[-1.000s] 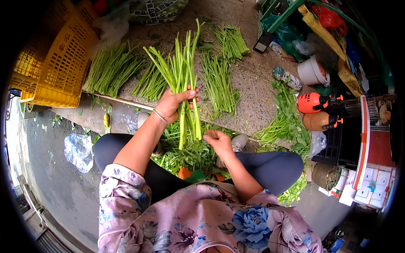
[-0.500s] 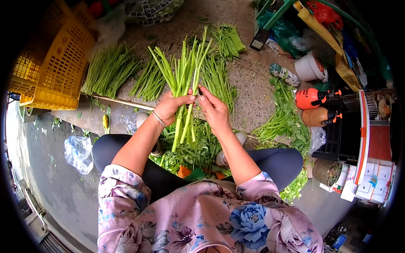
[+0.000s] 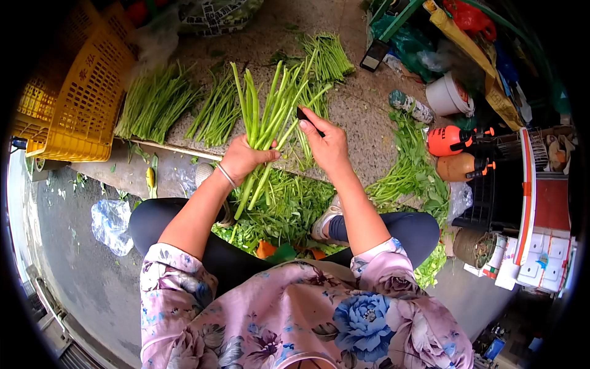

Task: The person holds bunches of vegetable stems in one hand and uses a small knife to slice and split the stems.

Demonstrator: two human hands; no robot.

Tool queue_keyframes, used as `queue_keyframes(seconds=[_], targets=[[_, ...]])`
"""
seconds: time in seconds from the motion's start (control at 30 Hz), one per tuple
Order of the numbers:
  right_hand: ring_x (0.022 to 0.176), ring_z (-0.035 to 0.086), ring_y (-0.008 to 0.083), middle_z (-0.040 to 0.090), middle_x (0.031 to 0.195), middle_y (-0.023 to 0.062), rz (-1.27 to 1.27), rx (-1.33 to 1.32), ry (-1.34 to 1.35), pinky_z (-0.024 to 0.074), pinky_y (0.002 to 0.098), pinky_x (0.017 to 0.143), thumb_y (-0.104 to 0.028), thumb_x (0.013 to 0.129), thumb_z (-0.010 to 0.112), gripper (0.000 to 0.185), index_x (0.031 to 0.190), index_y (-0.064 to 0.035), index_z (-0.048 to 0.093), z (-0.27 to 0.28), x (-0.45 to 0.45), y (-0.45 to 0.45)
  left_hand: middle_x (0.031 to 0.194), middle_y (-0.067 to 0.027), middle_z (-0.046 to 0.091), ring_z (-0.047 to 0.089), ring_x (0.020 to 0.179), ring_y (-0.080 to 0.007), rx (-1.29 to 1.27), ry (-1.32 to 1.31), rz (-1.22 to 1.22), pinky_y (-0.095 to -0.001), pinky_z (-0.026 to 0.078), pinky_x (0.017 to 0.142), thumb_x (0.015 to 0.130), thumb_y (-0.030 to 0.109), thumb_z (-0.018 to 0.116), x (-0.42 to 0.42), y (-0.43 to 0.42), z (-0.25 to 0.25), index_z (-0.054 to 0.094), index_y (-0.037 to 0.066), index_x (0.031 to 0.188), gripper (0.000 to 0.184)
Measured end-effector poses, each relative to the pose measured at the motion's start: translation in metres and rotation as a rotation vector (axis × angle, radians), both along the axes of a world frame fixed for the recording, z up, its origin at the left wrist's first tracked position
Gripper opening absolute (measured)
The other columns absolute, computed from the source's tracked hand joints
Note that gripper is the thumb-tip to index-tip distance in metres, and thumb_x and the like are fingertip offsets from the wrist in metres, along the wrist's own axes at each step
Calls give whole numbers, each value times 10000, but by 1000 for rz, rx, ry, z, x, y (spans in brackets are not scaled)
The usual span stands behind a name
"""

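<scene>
My left hand [image 3: 243, 161] is closed around a loose bunch of long green vegetable stems [image 3: 270, 117], whose upper ends fan out away from me. Just right of the bunch, my right hand [image 3: 330, 146] grips a small black tool [image 3: 310, 121] between thumb and fingers; any blade on it cannot be made out. One stem leans out of the bunch toward the right hand. Below both hands, a heap of leafy greens [image 3: 279, 206] covers the ground between my legs.
Sorted stem piles [image 3: 157, 101] lie on the stone slab [image 3: 369, 117] ahead. Yellow plastic crates [image 3: 86, 92] stand at left, near a crumpled plastic bag [image 3: 112, 226]. More leafy greens [image 3: 412, 166] lie at right, beside a white bucket [image 3: 448, 95] and an orange spray bottle [image 3: 445, 141].
My right hand has moved right, away from the left hand, and the black tool shows more now. My left hand has shifted slightly down and left, and the bunch tilts more to the right.
</scene>
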State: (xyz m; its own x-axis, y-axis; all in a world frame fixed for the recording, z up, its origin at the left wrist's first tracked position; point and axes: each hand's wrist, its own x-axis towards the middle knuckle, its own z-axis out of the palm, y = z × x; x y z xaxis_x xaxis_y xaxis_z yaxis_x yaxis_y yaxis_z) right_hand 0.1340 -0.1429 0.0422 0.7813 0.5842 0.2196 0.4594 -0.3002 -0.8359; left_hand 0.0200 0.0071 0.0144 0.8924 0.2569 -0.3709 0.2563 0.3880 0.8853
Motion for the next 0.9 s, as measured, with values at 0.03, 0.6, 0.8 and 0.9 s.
queue_keyframes(seconds=[0.03, 0.6, 0.8, 0.9], targets=[[669, 568, 112, 630, 822, 51, -51, -97, -140, 448, 248, 613, -290, 847, 548, 367, 1127, -53, 552, 2, 0, -3, 837, -39, 589, 566, 736, -120, -1, 1, -3, -256, 484, 682, 653, -75, 671, -1, 0, 0, 565, -3, 896, 275], [448, 309, 28, 474, 643, -63, -170, 342, 689, 234, 178, 391, -216, 851, 554, 332, 1142, -56, 534, -5, 52, -29, 821, -8, 592, 563, 718, -104, -15, 8, -104, -239, 473, 672, 652, -58, 683, -7, 3, -1, 578, 30, 879, 265], [479, 306, 16, 449, 601, -53, -20, 275, 756, 256, 175, 406, -172, 852, 556, 375, 1186, -15, 486, 12, 19, -25, 810, 5, 592, 546, 703, -80, 107, 80, -162, -221, 457, 647, 641, -42, 691, -8, -1, 4, 590, 32, 869, 260], [498, 342, 19, 531, 662, -20, -64, 259, 800, 280, 166, 433, -175, 840, 575, 399, 1186, 1, 480, -1, 12, -12, 787, 13, 588, 532, 689, -68, 150, 96, -180, -206, 443, 629, 640, -33, 692, -7, -3, 2, 600, 36, 848, 238]])
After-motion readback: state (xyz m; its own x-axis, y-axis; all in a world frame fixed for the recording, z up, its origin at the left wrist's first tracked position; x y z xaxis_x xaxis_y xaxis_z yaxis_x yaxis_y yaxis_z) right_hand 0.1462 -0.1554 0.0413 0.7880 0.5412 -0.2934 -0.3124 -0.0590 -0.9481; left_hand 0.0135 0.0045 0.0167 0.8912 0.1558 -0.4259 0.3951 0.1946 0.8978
